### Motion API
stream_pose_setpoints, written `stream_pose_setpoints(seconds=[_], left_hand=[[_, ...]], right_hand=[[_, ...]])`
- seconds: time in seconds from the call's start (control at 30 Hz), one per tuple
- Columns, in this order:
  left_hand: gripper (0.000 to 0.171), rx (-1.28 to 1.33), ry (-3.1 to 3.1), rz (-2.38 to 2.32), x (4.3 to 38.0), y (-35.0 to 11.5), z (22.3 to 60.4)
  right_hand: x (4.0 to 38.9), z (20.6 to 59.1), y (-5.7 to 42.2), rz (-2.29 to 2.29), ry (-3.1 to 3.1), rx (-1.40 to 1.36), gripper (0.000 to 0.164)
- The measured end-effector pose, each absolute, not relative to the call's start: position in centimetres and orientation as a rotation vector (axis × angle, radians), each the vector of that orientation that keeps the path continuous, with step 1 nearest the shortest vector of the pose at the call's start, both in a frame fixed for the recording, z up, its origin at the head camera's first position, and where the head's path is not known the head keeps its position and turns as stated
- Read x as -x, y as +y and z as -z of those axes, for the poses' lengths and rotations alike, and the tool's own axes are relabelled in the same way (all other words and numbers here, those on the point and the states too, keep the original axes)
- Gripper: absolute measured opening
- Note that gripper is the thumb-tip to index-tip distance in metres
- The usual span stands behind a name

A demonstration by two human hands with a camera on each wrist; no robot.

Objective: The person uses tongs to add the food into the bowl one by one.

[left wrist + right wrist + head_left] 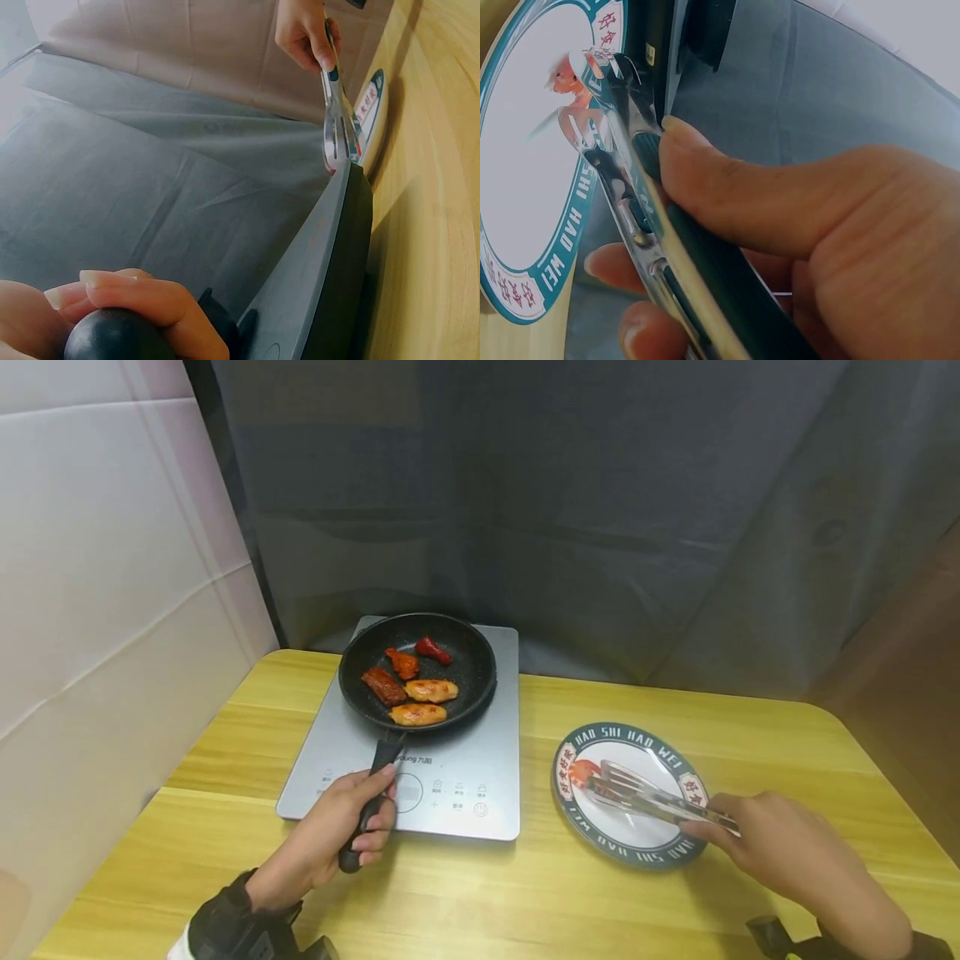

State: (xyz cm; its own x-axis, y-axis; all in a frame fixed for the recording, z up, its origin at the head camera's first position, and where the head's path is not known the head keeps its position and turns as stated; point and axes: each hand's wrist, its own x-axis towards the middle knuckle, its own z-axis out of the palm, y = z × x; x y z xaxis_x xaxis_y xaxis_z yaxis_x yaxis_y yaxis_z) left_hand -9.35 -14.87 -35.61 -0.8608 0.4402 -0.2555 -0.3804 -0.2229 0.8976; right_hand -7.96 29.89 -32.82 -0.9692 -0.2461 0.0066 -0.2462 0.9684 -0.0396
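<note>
My left hand (341,822) grips the black handle of a frying pan (468,652), which sits on an induction cooker. Inside the pan lie two golden-brown wing pieces (431,691), a dark red-brown slab of meat (383,686), an orange-red piece (402,663) and a small red drumstick (432,650). With my right hand (780,843) I hold metal tongs (667,804) over a green-rimmed white plate (645,858). Their tips are at an orange-pink piece of food (582,772), perhaps a shrimp, at the plate's left. Whether they clasp it, I cannot tell.
The silver induction cooker (491,760) stands on a yellow wooden table (525,893), left of the plate. Dark grey cloth (562,527) hangs behind the table. A white panel (112,543) rises on the left and a brown one (915,677) on the right.
</note>
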Motion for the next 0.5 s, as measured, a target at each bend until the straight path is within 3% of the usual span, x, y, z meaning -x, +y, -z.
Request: stream_pose_setpoints(seconds=[0.5], left_hand=[[0.034, -0.082, 1.515, -2.115, 9.36, -14.97, 35.78]], right_hand=[[7.55, 32.84, 29.65, -0.027, -3.036, -0.444, 0.021]])
